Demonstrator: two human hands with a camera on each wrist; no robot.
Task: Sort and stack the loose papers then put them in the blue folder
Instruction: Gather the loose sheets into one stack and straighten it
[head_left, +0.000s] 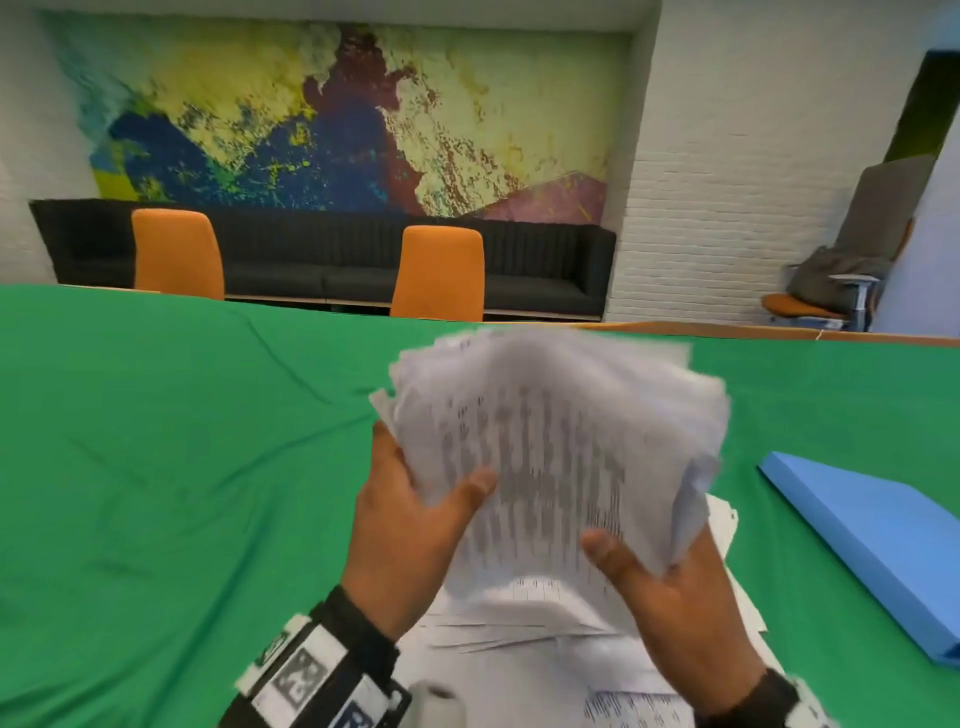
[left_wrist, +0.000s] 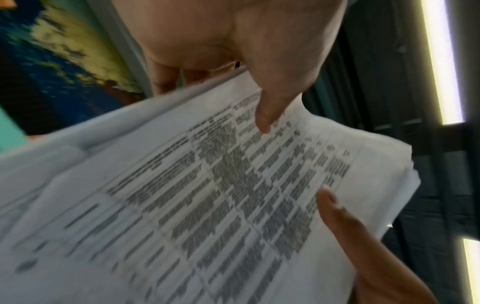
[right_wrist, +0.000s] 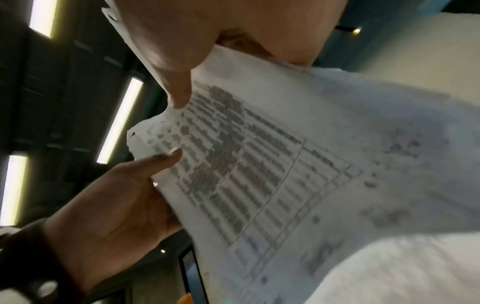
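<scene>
A thick bundle of printed papers (head_left: 556, 441) is lifted above the green table, blurred and uneven at its far edges. My left hand (head_left: 415, 514) grips its left side, thumb on the top sheet, fingers behind. My right hand (head_left: 660, 587) grips the near right corner the same way. The top sheet (left_wrist: 233, 195) carries a printed table, with my left thumb (left_wrist: 265, 115) pressed on it; the right wrist view shows the same sheet (right_wrist: 285, 174) under my right thumb (right_wrist: 176, 90). More loose papers (head_left: 524, 618) lie on the table beneath. The closed blue folder (head_left: 872, 545) lies to the right.
The green cloth (head_left: 182, 467) covers the table, which is bare to the left and ahead. Two orange chairs (head_left: 439, 270) stand at its far edge before a dark sofa (head_left: 332, 254). Another chair (head_left: 821, 296) sits at the back right.
</scene>
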